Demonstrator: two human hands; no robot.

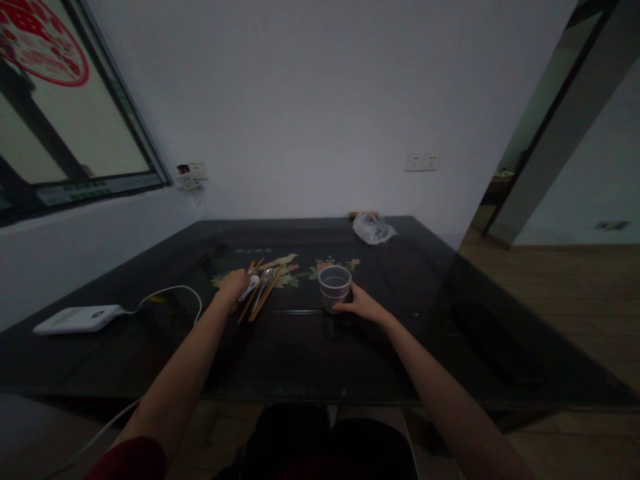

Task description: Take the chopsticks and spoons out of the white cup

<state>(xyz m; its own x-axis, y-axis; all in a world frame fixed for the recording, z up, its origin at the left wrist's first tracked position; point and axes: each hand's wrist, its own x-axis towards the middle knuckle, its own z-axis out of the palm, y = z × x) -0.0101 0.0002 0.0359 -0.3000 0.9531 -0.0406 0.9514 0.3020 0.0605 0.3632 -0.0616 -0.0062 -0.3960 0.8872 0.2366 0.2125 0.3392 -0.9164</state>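
Note:
My right hand (pixel 364 304) is wrapped round the side of a clear plastic cup (pixel 334 291), which stands upright on the dark table. Toward the left, my left hand (pixel 234 285) is curled down at the near side of a group of utensils. Beside its fingers lie a white spoon (pixel 249 288), a metal spoon (pixel 266 276) and several wooden chopsticks (pixel 267 293). The back of the hand hides its fingertips, so what they grip is not clear.
A white power bank (pixel 77 319) with a white cable (pixel 173 288) lies on the table (pixel 295 353) at left. A crumpled plastic bag (pixel 373 229) sits near the wall at the back. Some long dark object (pixel 493 340) lies at right.

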